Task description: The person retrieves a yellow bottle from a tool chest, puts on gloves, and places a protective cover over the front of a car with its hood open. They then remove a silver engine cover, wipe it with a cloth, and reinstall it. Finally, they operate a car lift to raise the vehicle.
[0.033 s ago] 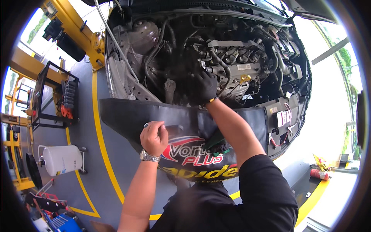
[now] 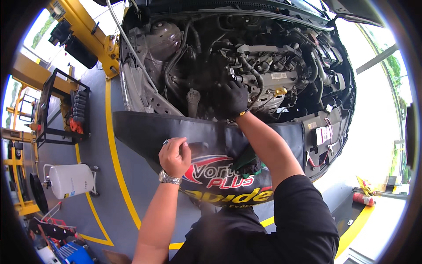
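My right hand (image 2: 232, 97), in a black glove with a yellow-trimmed cuff, reaches into the engine bay at the near left side of the engine (image 2: 277, 81). Its fingers are bent inward, and whatever they grip is lost in the dark. My bare left hand (image 2: 175, 155), with a ring and a metal wristwatch (image 2: 169, 177), rests on the black fender cover (image 2: 145, 127). Its fingers are curled in, with nothing seen sticking out. Between my arms, a dark glove with green trim (image 2: 249, 165) lies on the cover.
A capped reservoir neck (image 2: 192, 99) stands left of my right hand. A small white box with red and black wires (image 2: 321, 135) sits on the front panel at right. Yellow lift post (image 2: 96, 44), black cart (image 2: 61, 105) and white tank (image 2: 70, 181) stand at left.
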The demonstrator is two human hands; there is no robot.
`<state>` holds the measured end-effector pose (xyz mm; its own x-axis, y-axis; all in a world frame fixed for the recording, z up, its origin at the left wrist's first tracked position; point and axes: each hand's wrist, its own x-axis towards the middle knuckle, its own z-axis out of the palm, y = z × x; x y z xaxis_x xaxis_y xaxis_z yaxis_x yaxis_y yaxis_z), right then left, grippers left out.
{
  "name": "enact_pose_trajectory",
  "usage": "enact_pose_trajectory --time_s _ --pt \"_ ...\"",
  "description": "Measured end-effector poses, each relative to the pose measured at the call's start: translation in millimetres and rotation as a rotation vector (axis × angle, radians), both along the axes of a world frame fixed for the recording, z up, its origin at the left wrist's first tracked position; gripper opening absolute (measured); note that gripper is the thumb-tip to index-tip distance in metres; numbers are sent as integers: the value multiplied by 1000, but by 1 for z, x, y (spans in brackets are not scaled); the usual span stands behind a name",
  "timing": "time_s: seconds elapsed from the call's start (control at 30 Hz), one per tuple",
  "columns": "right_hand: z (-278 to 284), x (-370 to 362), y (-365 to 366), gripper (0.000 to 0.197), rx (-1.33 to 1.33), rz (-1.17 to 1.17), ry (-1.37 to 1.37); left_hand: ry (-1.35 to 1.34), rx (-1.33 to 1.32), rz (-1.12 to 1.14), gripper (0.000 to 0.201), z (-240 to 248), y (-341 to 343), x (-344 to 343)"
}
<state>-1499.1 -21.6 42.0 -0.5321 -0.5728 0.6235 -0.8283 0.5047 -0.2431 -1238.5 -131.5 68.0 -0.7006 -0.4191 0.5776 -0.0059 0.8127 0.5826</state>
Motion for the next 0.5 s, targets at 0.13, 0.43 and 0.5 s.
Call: enact_pose_trajectory --time_s 0.13,0.43,0.5 --pt "2 -11 4 17 -9 55 6 -14 -10 -11 9 5 1 -3" --pt "-8 -1 -26 14 -125 -383 54 -65 -39 -15 8 8 0 -12" --pt "-13 -3 -24 10 -95 -317 42 -42 -67 -8 9 7 0 -11"
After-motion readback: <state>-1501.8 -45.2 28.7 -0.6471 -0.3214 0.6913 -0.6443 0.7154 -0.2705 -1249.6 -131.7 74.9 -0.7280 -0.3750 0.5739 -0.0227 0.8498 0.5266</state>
